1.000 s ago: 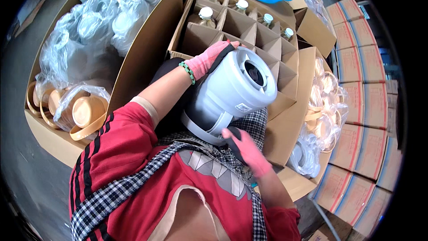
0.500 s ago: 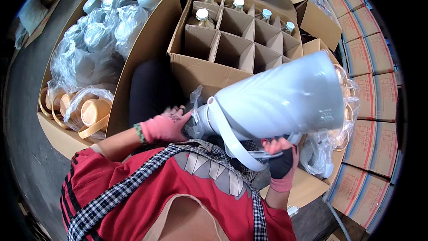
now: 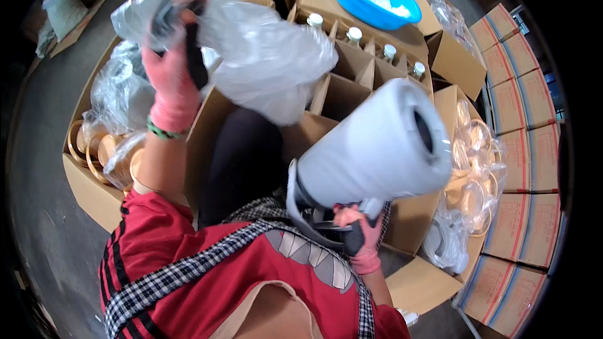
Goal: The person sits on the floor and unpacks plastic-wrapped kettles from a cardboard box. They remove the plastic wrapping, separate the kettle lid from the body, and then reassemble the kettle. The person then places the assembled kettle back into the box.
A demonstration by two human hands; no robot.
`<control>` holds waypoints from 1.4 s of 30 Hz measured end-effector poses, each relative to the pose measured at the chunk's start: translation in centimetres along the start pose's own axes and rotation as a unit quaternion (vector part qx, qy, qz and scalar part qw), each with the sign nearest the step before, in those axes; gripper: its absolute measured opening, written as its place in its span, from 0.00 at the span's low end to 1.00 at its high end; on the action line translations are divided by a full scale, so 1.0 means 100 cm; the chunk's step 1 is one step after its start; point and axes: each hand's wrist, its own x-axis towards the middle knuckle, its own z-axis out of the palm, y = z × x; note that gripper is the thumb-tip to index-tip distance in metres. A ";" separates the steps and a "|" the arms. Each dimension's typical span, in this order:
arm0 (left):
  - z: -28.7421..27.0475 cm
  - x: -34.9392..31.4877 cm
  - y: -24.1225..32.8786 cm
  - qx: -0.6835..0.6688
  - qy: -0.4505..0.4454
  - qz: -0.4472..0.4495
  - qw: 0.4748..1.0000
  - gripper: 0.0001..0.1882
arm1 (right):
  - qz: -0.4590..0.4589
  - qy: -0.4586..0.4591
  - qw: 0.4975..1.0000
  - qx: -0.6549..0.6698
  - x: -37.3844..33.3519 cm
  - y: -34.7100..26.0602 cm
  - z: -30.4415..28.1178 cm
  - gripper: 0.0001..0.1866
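Observation:
My right hand (image 3: 364, 238), in a pink and black glove, grips the side handle of a pale grey thermos jug (image 3: 358, 157). The jug lies tilted across my lap, its base turned up to the right and showing a dark round hole. A loose carrying handle hangs at its near end. My left hand (image 3: 173, 81), gloved alike, is raised at the upper left and closed on a clear plastic bag (image 3: 270, 56), which billows to the right, away from the jug. The left fingers are blurred, and a greyish patch beside them cannot be made out.
A divided carton (image 3: 345, 88) ahead holds several white-capped glass bottles (image 3: 354, 35). Behind it sits a blue basin (image 3: 377, 9) with white pieces. Bagged tan jug parts (image 3: 474, 194) fill the right carton; bagged grey and tan parts fill the left one. Stacked cartons (image 3: 505, 213) line the far right.
My left hand has risen from the jug's near end to the upper left, carrying the plastic bag off it. The jug has moved left and turned so its base faces me more.

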 end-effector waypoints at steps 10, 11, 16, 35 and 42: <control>0.056 -0.023 0.009 0.422 -0.262 0.169 0.851 0.30 | -0.020 -0.151 0.791 -0.592 0.040 -0.069 0.056 0.17; 0.057 -0.027 0.002 0.405 -0.312 0.185 0.839 0.24 | -0.133 -0.052 0.732 -0.666 0.038 -0.084 0.057 0.22; 0.106 -0.053 -0.010 0.347 -0.504 0.191 0.767 0.20 | -0.365 -0.093 0.812 -0.446 0.066 -0.129 0.105 0.26; 0.081 -0.077 -0.197 -0.128 0.006 -0.532 0.837 0.25 | -0.053 -0.087 0.863 -0.494 0.180 -0.115 -0.011 0.21; -0.008 -0.161 -0.083 -0.365 -0.063 -0.565 0.737 0.23 | -0.133 -0.216 0.704 -0.663 0.043 -0.068 -0.016 0.15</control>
